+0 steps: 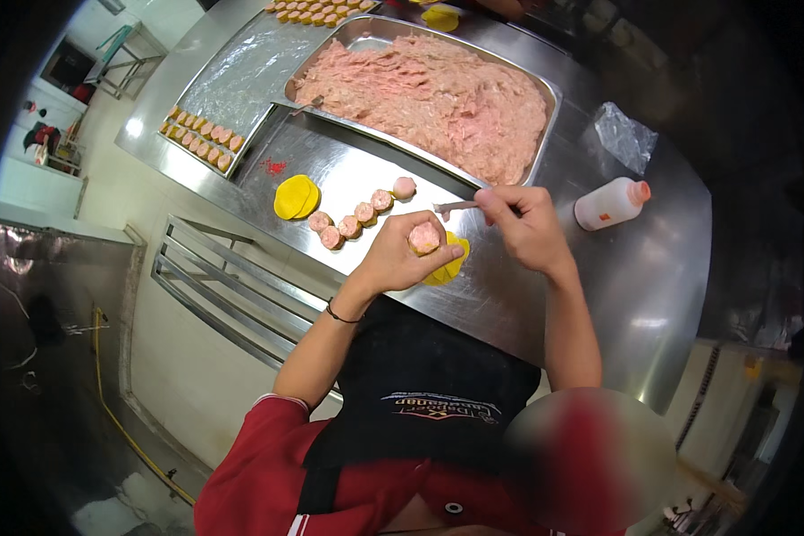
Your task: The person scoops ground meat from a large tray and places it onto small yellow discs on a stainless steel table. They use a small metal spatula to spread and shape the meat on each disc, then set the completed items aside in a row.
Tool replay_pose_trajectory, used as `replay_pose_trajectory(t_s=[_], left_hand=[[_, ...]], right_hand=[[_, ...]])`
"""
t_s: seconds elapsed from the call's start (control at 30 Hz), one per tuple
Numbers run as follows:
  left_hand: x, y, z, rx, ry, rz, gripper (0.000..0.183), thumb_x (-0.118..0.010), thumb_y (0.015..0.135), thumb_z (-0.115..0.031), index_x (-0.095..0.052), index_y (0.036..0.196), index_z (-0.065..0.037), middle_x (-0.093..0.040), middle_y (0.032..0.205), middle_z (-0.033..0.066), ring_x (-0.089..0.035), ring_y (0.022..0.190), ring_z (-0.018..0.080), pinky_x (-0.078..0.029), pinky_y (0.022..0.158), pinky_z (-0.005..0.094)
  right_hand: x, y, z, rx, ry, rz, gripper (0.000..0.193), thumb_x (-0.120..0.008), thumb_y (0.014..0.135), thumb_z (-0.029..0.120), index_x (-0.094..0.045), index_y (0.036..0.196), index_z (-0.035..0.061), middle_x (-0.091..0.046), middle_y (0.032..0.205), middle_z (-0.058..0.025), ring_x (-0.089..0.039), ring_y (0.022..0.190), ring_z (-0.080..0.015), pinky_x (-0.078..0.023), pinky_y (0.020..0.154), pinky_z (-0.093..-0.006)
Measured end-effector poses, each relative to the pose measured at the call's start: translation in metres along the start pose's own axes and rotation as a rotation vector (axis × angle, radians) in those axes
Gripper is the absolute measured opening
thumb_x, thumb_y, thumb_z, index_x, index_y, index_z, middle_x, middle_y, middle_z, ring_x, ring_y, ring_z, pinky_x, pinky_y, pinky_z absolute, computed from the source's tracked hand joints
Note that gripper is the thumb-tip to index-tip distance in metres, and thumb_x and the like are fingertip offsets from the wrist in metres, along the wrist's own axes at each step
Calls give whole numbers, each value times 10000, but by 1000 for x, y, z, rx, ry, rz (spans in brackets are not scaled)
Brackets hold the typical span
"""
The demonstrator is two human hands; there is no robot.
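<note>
My left hand (400,254) curls its thumb and fingers in a ring around a dumpling (424,238), its pink meat filling facing up. My right hand (529,229) grips a narrow metal utensil (460,205); its flat end, with a bit of meat on it, points toward the left hand but stays apart from the dumpling. Under and beside the left fingers lie yellow round wrappers (449,262). Several filled dumplings (349,226) stand in a short row to the left, with a smooth pink ball (405,188) at its far end. Another stack of yellow wrappers (297,197) lies further left.
Beyond my hands, a deep metal pan (556,98) holds ground meat (429,94). A plastic-lined tray (241,79) carries rows of dumplings at the left. On the right stand a white bottle (609,205) with an orange cap and a crumpled plastic bag (625,137). The steel table's (500,313) edge is near me.
</note>
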State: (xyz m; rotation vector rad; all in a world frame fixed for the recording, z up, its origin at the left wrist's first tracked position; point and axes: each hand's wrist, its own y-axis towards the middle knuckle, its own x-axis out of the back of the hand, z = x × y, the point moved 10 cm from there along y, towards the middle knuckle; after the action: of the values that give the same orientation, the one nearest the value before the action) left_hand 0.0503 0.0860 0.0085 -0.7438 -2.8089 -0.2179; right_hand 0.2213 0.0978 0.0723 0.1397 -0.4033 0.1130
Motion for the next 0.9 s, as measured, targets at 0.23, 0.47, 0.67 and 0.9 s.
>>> replay_pose_trajectory(t_s=[0.23,0.47,0.67,0.9], left_hand=[[-8,12,-47,-136,15,0,328,-876,901,-278,-758,964,21,-749,794,86,-676,711,117,-536,667,307],[-5,17,-63,-183,93,4,368,-887,875,-301,-731,892,32,-700,725,150,-669,629,203,-514,618,353],[-2,16,-74,-234,252,6,344,-878,868,-264,-706,847,32,-648,684,180,-650,593,276,-504,602,368],[2,12,-76,-200,191,12,256,-881,854,-172,-705,877,12,-653,724,93,-596,640,150,-450,615,323]], right_hand=[[-1,-23,30,215,-248,-117,338,-835,856,300,-723,684,31,-604,571,-105,-586,509,-243,-423,550,-379],[10,-33,48,307,-314,-184,322,-839,850,255,-690,656,45,-573,557,-60,-529,521,-194,-388,610,-354],[19,-33,48,250,-254,-185,279,-840,855,215,-715,684,33,-586,563,-61,-521,513,-170,-388,580,-348],[35,-34,41,218,-303,-260,224,-826,873,159,-745,724,13,-573,552,-55,-507,511,-135,-372,522,-327]])
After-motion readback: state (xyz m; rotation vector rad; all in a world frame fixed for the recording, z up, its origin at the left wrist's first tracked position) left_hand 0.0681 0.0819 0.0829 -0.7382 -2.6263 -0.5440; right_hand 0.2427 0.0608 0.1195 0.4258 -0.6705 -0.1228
